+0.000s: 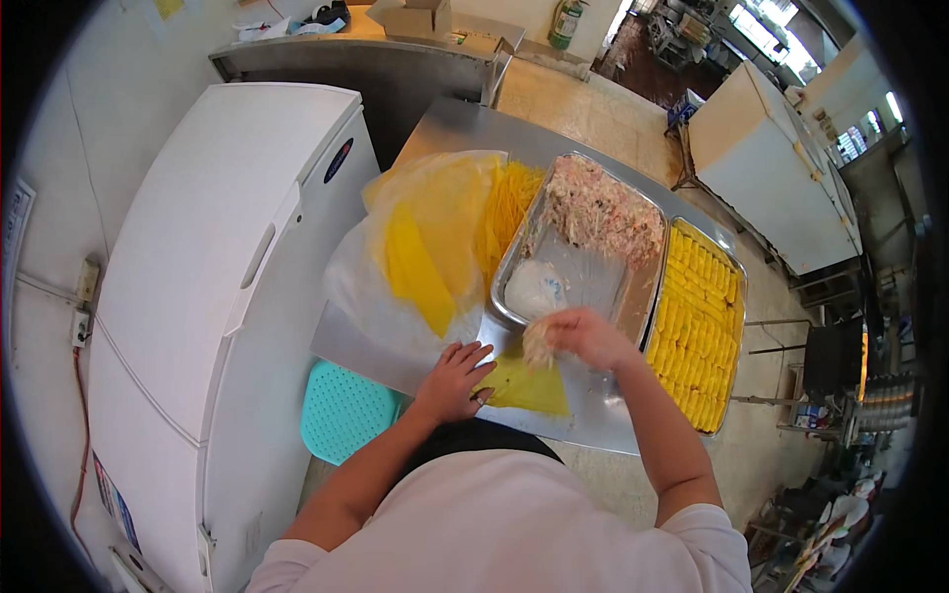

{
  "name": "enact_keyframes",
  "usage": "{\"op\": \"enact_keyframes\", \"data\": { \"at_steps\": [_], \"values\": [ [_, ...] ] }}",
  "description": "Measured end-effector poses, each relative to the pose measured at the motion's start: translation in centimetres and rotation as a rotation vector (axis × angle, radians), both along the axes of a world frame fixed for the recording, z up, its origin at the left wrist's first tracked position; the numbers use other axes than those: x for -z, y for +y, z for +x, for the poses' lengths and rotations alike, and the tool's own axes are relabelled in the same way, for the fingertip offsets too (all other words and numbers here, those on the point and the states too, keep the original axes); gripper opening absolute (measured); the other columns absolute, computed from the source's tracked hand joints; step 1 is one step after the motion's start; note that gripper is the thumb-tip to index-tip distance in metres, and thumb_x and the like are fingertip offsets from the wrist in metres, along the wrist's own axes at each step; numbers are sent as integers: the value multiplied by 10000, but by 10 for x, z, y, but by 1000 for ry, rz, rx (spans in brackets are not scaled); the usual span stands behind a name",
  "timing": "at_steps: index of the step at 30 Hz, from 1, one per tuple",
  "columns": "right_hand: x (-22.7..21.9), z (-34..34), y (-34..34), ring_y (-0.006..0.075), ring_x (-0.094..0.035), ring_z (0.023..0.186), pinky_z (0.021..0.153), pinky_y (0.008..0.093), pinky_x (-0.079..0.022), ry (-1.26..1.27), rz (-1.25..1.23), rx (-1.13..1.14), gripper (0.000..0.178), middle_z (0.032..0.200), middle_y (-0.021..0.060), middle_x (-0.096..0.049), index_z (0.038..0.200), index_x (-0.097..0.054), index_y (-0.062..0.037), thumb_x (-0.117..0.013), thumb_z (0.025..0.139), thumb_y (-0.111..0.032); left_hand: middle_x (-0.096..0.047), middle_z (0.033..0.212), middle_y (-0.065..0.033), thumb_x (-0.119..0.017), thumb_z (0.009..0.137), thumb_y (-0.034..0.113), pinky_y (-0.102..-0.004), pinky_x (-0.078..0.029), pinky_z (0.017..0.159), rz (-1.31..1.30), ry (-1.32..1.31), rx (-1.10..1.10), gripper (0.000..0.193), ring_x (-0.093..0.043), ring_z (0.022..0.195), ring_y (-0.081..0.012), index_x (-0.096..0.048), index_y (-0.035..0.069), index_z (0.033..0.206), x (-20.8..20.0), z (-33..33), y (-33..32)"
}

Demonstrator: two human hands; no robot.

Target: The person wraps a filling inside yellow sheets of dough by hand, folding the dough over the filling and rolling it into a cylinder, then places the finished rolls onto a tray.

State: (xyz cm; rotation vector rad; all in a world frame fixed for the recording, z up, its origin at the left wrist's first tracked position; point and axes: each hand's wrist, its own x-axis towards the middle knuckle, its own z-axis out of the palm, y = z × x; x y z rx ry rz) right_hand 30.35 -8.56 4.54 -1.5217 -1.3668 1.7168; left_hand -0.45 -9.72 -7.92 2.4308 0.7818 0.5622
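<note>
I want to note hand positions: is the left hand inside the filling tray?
No, the left hand is at the yellow wrapper, outside the filling tray.

Wrapper: thin yel. sheet, flat on metal table, pointed corner at R, L end pt. hidden. Filling: pale shreddy clump over wrapper's far edge, contact unclear.

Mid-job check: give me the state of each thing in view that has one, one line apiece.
Left hand: fingers spread, resting on the left part of the yellow sheet.
Right hand: closed on a clump of pale mixture.
Yellow sheet: laid flat, unrolled.
Clear plastic: crumpled, loose.
Deep tray: part full, pinkish mixture heaped at far end.
Shallow tray: filled with rows of yellow rolls.
White freezer at left: shut.
Cardboard box: flaps open.
</note>
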Motion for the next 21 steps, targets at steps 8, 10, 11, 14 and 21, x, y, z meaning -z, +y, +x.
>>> {"op": "enact_keyframes", "data": {
  "at_steps": [8, 10, 11, 14, 21],
  "values": [
    [84, -73, -71, 366, -711, 892, 906, 456, -572, -658, 682, -220, 129, 933, 164, -755, 927, -820, -23, -724, 879, -94, -591, 1555, -148, -840, 842, 247, -574, -380, 1234, 7, -22, 13, 517, -530, 1450, -370, -724, 77, 1316, -3, 0, 1],
    [84, -77, -79, 364, -708, 892, 897, 466, -571, -684, 755, -159, 116, 930, 159, -741, 916, -814, -32, -727, 854, -78, -592, 1555, -146, -841, 840, 248, -571, -379, 1237, 6, -28, 6, 517, -530, 1451, -366, -725, 78, 1314, -3, -2, 1],
    [82, -80, -81, 362, -706, 891, 888, 476, -570, -712, 825, -95, 110, 927, 154, -727, 904, -808, -41, -730, 829, -62, -593, 1555, -144, -843, 839, 249, -568, -379, 1241, 4, -36, 3, 517, -531, 1452, -362, -726, 78, 1312, -2, -3, 1],
    [89, -78, -89, 376, -694, 943, 883, 473, -570, -704, 786, -85, 109, 969, 147, -721, 918, -801, -40, -736, 832, -55, -596, 1553, -142, -848, 834, 253, -566, -376, 1247, 3, -30, -1, 514, -531, 1453, -356, -729, 78, 1303, -2, -2, 0],
    [92, -72, -101, 377, -691, 952, 852, 465, -582, -610, 770, 74, 140, 973, 155, -716, 986, -792, -54, -745, 854, -50, -610, 1540, -147, -851, 837, 259, -567, -373, 1250, 6, -30, -8, 493, -533, 1452, -362, -740, 76, 1281, 0, -1, -3]
  ]
}}
